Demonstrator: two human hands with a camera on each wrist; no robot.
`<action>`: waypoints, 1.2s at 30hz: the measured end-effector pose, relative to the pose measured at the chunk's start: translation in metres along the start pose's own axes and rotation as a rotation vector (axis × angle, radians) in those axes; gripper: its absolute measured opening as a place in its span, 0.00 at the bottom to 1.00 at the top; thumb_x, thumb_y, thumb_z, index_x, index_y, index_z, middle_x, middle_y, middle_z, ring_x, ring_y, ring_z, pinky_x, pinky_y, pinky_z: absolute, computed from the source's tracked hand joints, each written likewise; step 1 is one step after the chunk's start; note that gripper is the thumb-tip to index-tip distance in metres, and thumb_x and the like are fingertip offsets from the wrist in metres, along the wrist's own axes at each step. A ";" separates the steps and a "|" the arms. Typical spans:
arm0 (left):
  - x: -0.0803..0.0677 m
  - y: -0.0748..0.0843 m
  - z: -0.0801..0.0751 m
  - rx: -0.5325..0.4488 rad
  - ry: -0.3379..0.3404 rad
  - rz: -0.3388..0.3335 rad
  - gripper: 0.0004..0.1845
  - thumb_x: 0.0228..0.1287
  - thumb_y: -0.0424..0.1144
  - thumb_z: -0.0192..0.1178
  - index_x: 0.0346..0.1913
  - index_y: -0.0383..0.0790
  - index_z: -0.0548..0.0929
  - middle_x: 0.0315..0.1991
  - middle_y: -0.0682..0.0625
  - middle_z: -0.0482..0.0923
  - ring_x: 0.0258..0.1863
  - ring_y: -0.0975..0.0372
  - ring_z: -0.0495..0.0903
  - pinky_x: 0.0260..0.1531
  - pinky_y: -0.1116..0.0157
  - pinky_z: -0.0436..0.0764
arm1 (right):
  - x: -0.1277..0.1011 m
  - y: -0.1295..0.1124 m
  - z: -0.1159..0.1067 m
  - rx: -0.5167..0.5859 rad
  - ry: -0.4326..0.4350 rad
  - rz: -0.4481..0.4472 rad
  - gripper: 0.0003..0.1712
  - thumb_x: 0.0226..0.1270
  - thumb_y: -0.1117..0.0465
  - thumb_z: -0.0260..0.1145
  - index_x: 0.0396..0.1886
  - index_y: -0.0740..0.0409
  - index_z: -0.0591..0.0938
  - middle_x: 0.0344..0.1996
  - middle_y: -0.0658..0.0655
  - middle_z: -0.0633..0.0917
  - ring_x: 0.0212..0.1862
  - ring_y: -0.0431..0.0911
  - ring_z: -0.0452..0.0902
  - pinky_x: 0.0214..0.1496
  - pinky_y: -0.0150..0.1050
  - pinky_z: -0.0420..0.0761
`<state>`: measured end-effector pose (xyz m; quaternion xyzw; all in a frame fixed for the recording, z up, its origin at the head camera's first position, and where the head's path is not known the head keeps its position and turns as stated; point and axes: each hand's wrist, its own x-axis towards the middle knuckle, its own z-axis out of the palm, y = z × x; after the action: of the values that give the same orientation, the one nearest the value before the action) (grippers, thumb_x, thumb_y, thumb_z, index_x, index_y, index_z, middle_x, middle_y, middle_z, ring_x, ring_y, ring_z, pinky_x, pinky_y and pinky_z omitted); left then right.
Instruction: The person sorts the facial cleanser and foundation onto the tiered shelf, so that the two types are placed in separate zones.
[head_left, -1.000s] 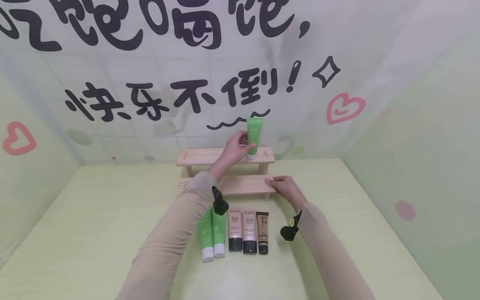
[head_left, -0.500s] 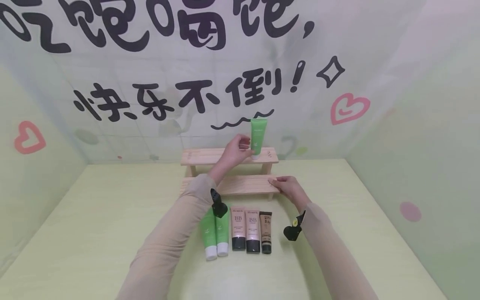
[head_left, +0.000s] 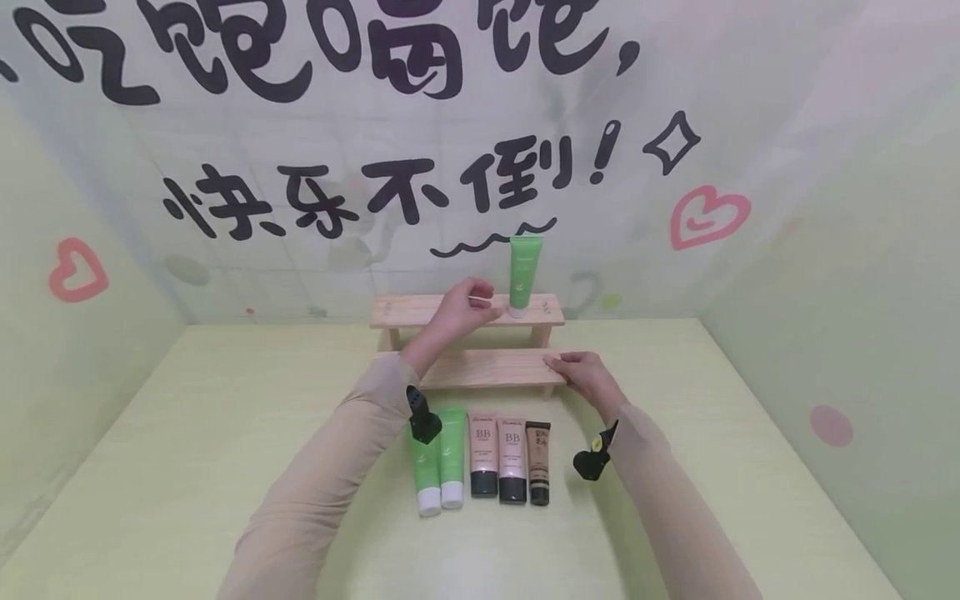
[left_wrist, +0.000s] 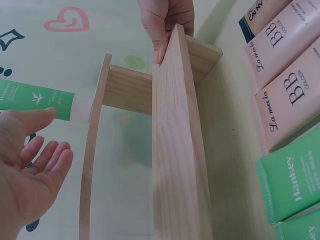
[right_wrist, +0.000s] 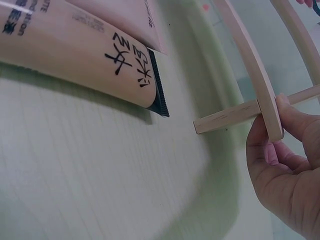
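Head view showed the green tube standing cap-down on the upper step of the wooden rack, the left hand just beside it, fingers loose and holding nothing. Five more tubes lay on the worktop. Left wrist view confirmed relaxed fingers near the tube. Right wrist view had the right hand gripping the lower step's end; a firm steadying hold there looked wise.

Three green tubes, two pink BB tubes, one tan tube, one wooden shelf
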<state>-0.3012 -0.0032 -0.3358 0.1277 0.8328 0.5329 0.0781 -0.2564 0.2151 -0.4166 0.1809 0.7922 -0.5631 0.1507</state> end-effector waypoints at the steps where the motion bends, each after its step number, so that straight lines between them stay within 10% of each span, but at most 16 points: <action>1: -0.001 0.000 0.000 0.004 -0.003 0.002 0.25 0.55 0.35 0.63 0.56 0.35 0.69 0.55 0.42 0.72 0.54 0.54 0.74 0.53 0.63 0.77 | -0.001 0.000 0.000 0.001 0.001 0.000 0.32 0.66 0.56 0.57 0.63 0.72 0.63 0.61 0.69 0.68 0.62 0.56 0.67 0.65 0.43 0.70; 36: -0.065 -0.047 -0.011 0.047 -0.158 -0.053 0.28 0.53 0.36 0.64 0.57 0.33 0.70 0.51 0.41 0.76 0.50 0.53 0.77 0.49 0.64 0.80 | -0.005 -0.002 -0.002 -0.013 -0.033 -0.001 0.35 0.67 0.54 0.56 0.65 0.72 0.59 0.63 0.70 0.65 0.65 0.57 0.63 0.67 0.45 0.66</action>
<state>-0.2477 -0.0508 -0.3741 0.1489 0.8394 0.4992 0.1547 -0.2527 0.2160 -0.4114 0.1703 0.7934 -0.5607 0.1648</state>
